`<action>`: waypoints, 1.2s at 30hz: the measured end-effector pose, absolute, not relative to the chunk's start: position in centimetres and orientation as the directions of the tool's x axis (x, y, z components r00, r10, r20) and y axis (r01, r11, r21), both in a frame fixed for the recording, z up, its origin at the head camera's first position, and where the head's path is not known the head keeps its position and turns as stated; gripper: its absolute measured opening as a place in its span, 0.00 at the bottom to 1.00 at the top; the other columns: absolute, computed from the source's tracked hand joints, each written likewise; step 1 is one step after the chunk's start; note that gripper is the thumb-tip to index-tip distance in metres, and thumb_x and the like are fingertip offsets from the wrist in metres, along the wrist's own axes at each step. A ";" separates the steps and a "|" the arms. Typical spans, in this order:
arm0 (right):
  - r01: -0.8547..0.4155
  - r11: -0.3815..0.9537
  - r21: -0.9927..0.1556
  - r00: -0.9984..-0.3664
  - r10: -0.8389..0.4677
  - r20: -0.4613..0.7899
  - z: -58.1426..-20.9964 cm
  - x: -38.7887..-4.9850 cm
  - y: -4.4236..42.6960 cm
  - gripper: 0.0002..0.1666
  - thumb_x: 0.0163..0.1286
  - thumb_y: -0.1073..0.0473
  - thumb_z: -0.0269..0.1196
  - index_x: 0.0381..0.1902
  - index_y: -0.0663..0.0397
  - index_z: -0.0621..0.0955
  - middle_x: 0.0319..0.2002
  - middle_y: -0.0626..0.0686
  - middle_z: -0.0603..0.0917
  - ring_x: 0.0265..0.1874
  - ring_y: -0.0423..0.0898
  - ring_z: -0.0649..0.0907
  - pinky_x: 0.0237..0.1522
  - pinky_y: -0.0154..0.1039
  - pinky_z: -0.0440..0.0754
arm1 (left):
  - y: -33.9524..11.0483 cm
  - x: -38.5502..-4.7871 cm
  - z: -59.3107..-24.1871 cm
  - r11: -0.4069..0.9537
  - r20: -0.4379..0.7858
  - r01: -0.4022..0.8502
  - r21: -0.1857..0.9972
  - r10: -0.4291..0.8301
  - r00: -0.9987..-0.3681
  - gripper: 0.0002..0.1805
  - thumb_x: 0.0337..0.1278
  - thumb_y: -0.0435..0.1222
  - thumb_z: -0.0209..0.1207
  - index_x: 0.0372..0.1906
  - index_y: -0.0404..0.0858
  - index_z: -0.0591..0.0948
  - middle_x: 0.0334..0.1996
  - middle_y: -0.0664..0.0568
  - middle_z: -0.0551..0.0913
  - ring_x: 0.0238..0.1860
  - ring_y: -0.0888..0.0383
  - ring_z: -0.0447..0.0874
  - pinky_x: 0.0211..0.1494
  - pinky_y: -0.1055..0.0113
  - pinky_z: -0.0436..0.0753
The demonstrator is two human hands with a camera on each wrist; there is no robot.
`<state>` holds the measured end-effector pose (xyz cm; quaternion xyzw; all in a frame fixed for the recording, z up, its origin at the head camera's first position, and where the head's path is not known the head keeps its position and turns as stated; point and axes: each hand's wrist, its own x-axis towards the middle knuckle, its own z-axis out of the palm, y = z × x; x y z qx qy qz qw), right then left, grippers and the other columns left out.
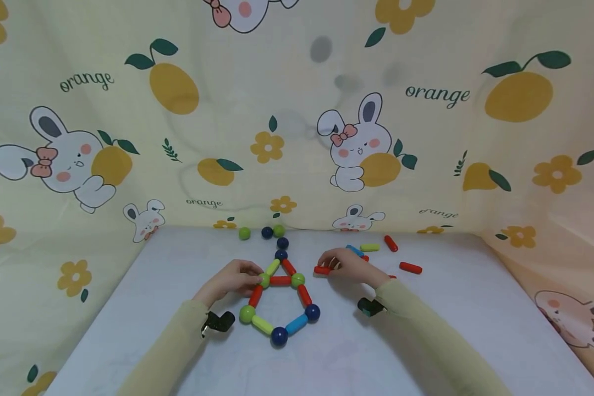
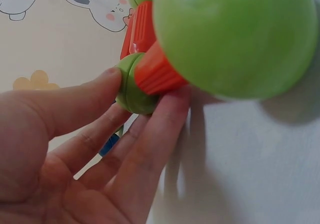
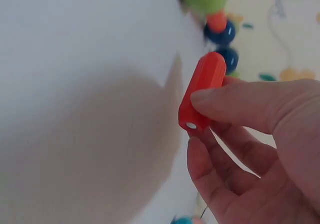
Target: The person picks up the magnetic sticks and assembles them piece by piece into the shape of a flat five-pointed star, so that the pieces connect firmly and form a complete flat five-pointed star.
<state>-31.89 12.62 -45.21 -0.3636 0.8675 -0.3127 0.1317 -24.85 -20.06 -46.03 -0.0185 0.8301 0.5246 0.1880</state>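
Note:
Balls and rods form a joined figure on the table: a ring of red, yellow-green and blue rods with a triangle above it, topped by a dark blue ball. My left hand pinches the green ball at the figure's upper left corner, between thumb and fingers. To the right of the figure, my right hand holds a red rod between thumb and fingers, apart from the figure. A white end face of that rod shows in the right wrist view.
Behind the figure lie a green ball, another green ball and dark blue balls. Loose rods, among them a yellow-green rod and a red rod, lie at the back right. A printed cloth hangs behind the table.

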 end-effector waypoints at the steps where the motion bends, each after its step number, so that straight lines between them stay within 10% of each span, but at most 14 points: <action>1: -0.556 0.519 -0.650 -0.683 -0.730 0.001 -45.2 -31.7 12.3 0.17 0.61 0.71 0.65 0.49 0.55 0.81 0.42 0.50 0.83 0.39 0.47 0.80 0.43 0.39 0.81 | -20.1 -24.8 -46.0 0.444 -0.330 -0.227 0.867 0.168 -0.929 0.14 0.59 0.34 0.63 0.49 0.35 0.81 0.38 0.47 0.82 0.34 0.55 0.82 0.37 0.63 0.85; 21: -0.502 0.479 -0.720 -0.659 -0.751 -0.040 -45.3 -30.0 11.5 0.17 0.63 0.69 0.64 0.50 0.54 0.81 0.43 0.49 0.82 0.41 0.45 0.79 0.43 0.37 0.80 | -20.1 -24.9 -46.3 0.426 -0.330 -0.235 0.874 0.164 -0.930 0.13 0.59 0.33 0.62 0.48 0.35 0.81 0.37 0.47 0.82 0.33 0.56 0.82 0.37 0.63 0.85; 36: -0.369 0.603 -0.707 -0.835 -0.549 -0.031 -42.6 -30.4 22.3 0.19 0.66 0.64 0.63 0.54 0.60 0.77 0.47 0.58 0.81 0.45 0.52 0.79 0.48 0.45 0.80 | -20.1 -24.8 -46.1 0.447 -0.336 -0.233 0.864 0.165 -0.927 0.14 0.59 0.35 0.63 0.49 0.36 0.81 0.39 0.48 0.82 0.35 0.55 0.82 0.38 0.63 0.84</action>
